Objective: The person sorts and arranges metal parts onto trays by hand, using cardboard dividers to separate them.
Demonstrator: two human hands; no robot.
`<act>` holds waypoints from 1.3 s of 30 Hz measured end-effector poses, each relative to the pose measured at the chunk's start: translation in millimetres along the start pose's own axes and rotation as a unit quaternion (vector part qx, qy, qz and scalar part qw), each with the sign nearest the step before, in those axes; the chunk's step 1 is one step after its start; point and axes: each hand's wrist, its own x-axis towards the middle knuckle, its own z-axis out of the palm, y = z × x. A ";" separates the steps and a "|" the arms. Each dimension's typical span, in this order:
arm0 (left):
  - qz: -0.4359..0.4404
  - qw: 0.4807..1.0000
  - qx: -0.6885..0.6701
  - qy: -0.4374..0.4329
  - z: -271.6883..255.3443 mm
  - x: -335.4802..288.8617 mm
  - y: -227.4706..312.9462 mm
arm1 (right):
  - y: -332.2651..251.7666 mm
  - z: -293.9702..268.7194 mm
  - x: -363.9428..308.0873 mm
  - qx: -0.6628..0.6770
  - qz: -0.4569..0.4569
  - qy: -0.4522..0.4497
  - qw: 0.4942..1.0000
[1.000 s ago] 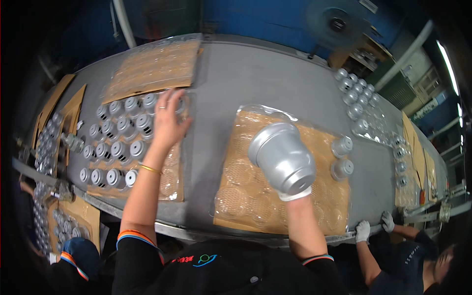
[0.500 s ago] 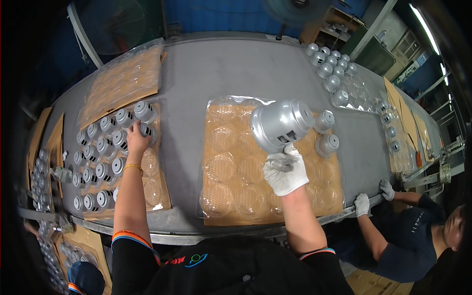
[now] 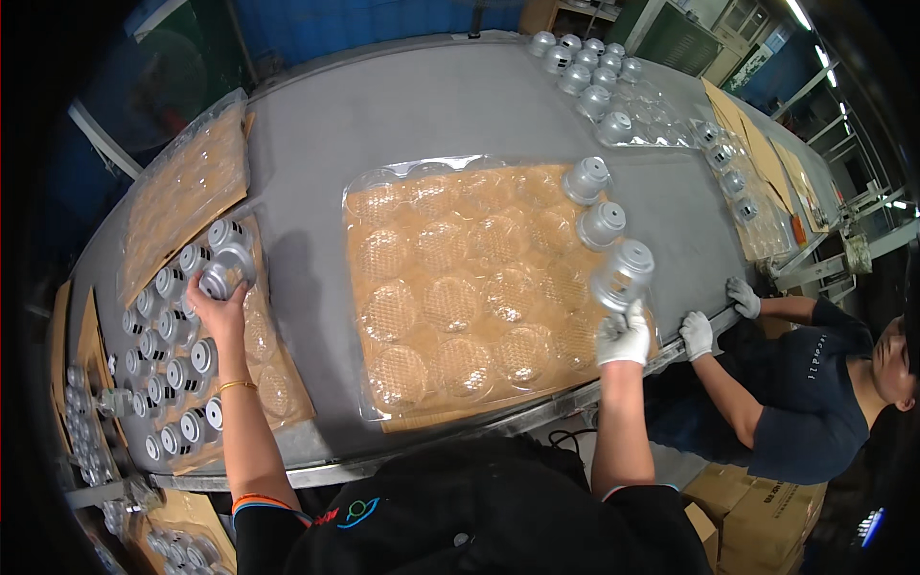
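My gloved right hand point(image 3: 625, 335) grips a silver metal housing point(image 3: 630, 268), stepped and cup-shaped, at the right edge of the clear moulded tray point(image 3: 470, 379) in the middle. Two similar housings point(image 3: 602, 224) stand in that tray just beyond it. At left, my bare left hand point(image 3: 220, 311) has its fingers around another silver housing point(image 3: 233, 266), tilted so that its open end shows. This one is over a second tray point(image 3: 278, 379), where several silver housings point(image 3: 179, 374) with dark slots stand in rows.
An unfilled clear tray on cardboard point(image 3: 187, 177) lies at the far left. Housings in a tray point(image 3: 594, 77) stand at the far right, with more beside cardboard sheets point(image 3: 743, 144). A co-worker point(image 3: 805, 402) at right rests gloved hands by the table edge point(image 3: 537, 407).
My right hand has lowered its housing to the right, down to the middle tray's edge. My left hand has tilted a housing in the left tray. The view has shifted right.
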 end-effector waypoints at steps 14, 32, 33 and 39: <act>0.254 0.897 -0.350 -0.092 -27.7 -58.1 150.1 | -41.5 -134.4 50.9 -0.184 0.006 0.156 0.970; 0.659 0.712 -0.239 0.046 -60.1 -62.9 194.5 | 13.6 147.8 -175.0 -0.445 -0.183 -0.456 0.749; 0.662 0.707 -0.244 0.050 -61.9 -64.3 199.5 | 12.5 150.3 -172.4 -0.462 -0.163 -0.464 0.738; 0.402 0.899 -0.163 -0.058 -102.6 -49.4 140.6 | 30.2 148.3 -150.1 -0.137 0.109 -0.324 0.930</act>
